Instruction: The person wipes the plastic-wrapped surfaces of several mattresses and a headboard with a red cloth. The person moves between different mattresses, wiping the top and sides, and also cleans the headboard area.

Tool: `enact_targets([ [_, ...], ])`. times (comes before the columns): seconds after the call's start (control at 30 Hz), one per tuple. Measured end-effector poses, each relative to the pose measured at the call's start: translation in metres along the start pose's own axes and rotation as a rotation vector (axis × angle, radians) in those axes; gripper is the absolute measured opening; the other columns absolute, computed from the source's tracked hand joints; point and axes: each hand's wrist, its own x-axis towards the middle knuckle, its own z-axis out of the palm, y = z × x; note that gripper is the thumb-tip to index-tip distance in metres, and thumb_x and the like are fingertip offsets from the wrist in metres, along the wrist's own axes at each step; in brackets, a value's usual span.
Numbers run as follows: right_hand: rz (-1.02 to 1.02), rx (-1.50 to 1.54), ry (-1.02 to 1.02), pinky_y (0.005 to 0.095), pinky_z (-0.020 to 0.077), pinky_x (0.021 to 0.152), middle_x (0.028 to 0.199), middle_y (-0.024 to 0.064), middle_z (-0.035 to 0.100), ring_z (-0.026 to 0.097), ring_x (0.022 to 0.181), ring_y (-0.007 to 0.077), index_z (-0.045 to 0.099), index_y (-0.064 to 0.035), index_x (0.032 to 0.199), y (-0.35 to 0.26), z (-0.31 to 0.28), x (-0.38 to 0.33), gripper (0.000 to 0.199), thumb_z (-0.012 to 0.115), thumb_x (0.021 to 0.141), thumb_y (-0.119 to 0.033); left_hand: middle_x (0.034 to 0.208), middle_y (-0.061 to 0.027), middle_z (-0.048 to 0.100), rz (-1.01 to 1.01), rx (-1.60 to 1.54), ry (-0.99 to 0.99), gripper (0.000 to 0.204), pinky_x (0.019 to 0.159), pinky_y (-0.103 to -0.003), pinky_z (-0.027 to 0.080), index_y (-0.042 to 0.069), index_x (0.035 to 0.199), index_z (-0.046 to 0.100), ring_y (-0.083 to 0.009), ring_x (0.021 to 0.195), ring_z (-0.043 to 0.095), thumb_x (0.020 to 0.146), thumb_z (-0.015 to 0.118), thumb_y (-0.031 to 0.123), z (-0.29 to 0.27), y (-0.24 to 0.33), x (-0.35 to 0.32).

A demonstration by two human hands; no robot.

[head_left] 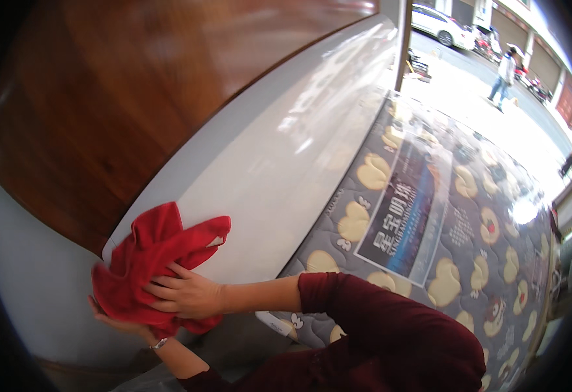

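A bunched red cloth [158, 258] is held between my two hands at the lower left. My right hand [185, 294] presses on its near side, with the fingers spread over the folds. Beneath the cloth is my left hand [122, 323], its fingers partly hidden by the fabric; a bracelet or watch [160, 343] circles that wrist. Behind the cloth is the corner of a polished brown wooden panel [116, 91], bordered by a glossy white surface [247, 163]. A small pale tag shows near the cloth's right corner.
A grey mattress [466, 281] patterned with yellow shapes and wrapped in clear plastic stands to the right, a printed sheet [407, 202] on it. Beyond the opening at the upper right are a street, a white car [441, 27] and a person [505, 75] standing outside.
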Motion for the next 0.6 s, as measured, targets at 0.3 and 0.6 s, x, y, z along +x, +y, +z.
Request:
enact_targets([
  [0.3, 0.845, 0.325, -0.878, 0.0425, 0.0461, 0.079, 0.093, 0.0094, 0.065, 0.060, 0.093, 0.0260, 0.064, -0.0138, 0.095, -0.092, -0.001, -0.272, 0.027, 0.058, 0.073, -0.028, 0.100, -0.0171, 0.055, 0.402, -0.188, -0.244, 0.042, 0.080, -0.032, 0.044, -0.007, 0.110, 0.047, -0.0225, 0.087, 0.054, 0.098, 0.026, 0.028, 0.037, -0.002, -0.086],
  [0.6, 1.675, 0.413, 0.402, 0.0337, 0.0437, 0.085, 0.102, 0.0132, 0.062, 0.057, 0.097, 0.0191, 0.057, -0.0019, 0.111, -0.294, -0.158, -0.354, 0.039, 0.058, 0.080, -0.024, 0.142, -0.0139, 0.030, -0.919, -0.303, -2.416, 0.081, 0.107, -0.037, 0.027, 0.010, 0.145, 0.019, -0.0234, 0.131, 0.031, 0.082, 0.066, 0.032, -0.054, -0.018, -0.396],
])
